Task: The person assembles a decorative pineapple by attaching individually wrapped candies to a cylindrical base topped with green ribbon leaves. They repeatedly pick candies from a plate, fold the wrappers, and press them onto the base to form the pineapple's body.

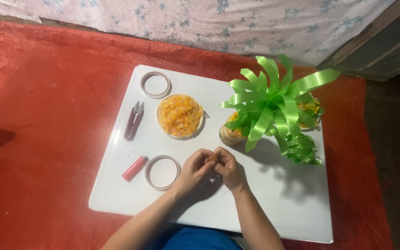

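Observation:
My left hand (194, 169) and my right hand (229, 167) meet over the white board (274, 203), their fingertips pinched together on a small orange piece (213, 159). Behind them stands a round dish of orange and yellow pieces (180, 115). Just left of my left hand lies a ring-shaped hoop (162, 172).
A red lighter (135, 168) and dark-handled snips (134, 121) lie at the board's left side. A second hoop (155, 84) sits at the far left corner. A green ribbon decoration (278, 106) with an orange-filled jar (232, 132) stands at the right. Red cloth (38, 139) surrounds the board.

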